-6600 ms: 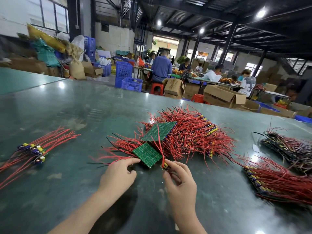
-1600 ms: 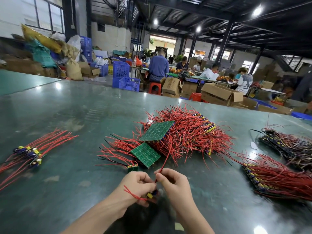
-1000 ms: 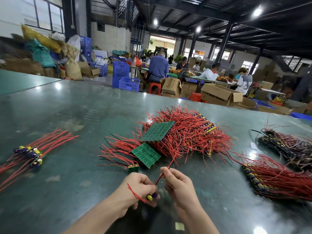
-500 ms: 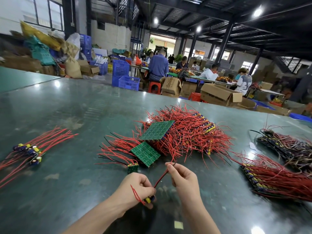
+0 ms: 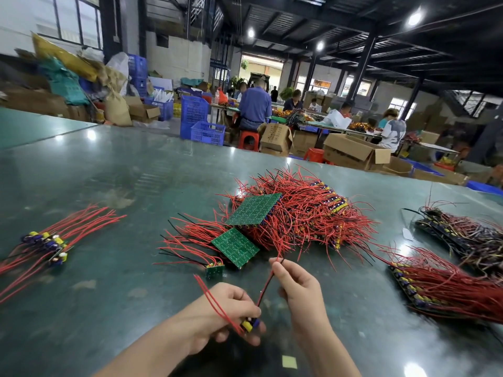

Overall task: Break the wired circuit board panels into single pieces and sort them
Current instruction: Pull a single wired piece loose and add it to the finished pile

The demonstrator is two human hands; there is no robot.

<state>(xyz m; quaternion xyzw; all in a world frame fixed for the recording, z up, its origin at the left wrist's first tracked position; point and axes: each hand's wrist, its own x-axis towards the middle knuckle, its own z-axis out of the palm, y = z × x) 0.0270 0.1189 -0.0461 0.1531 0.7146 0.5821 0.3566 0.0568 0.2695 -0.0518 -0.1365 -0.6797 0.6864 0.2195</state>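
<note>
Item 1, at 9 o'clock on the glossy dark-green table [image 5: 141, 170]: sorted row of single boards with straight red leads [image 5: 49, 240].

Item 2, at 6 o'clock: left hand [image 5: 217, 311], fingers curled round one small snapped-off board with yellow and blue components [image 5: 249, 324], two red leads looping over its knuckles.

Item 3, just right: right hand [image 5: 299, 292], thumb and forefinger pinching that board's red-and-black wire pair [image 5: 268, 281] near its tip.

Item 4, at 12 o'clock: two green panels [image 5: 254, 209] on the red-wire heap [image 5: 313, 210]; further wired stacks [image 5: 449, 289] at 3 o'clock.

Risk: a hard pull probably strains the solder joints; loose ends may snag in the heap.

Change: half a second ago the pinch sat lower on the wire; it has slid outward, drawing the pair straighter.
</note>
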